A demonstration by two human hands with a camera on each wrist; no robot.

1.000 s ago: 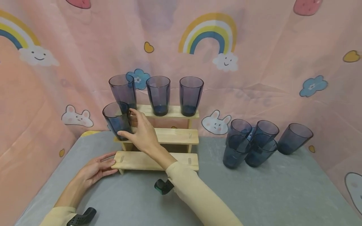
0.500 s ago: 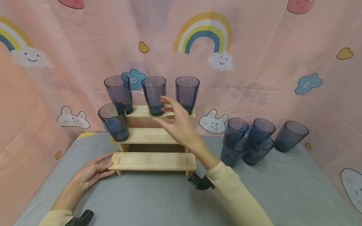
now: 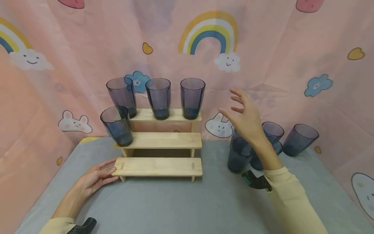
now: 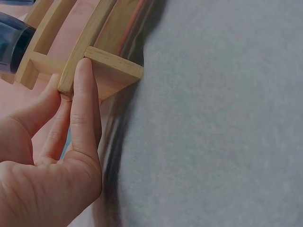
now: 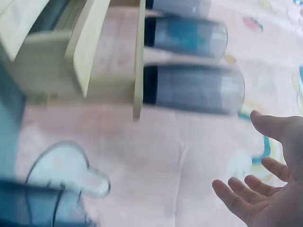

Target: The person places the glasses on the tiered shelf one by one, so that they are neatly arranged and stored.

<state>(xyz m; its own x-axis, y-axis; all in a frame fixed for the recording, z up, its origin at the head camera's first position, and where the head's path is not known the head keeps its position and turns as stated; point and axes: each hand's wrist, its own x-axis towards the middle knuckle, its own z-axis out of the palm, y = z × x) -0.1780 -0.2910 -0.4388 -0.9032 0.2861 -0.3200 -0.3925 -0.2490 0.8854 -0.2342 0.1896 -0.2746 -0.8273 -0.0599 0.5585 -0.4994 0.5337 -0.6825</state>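
Wooden and pale, the stand (image 3: 163, 166) bears four glasses (image 3: 158, 100), three far, one mid-left; the left hand (image 3: 94, 178) pinches its near-left end, seemingly to steady it; the right hand (image 3: 247, 122), fingers wide and empty, hangs by loose glasses (image 3: 301, 140) on the surface's right (image 3: 216, 208).

Pink printed cloth bkgd (image 3: 271, 32) behind grey tbl (image 3: 175, 208), also L & R of it; rainbow print (image 3: 214, 25) w/ cloud (image 3: 228, 61) above tbl.
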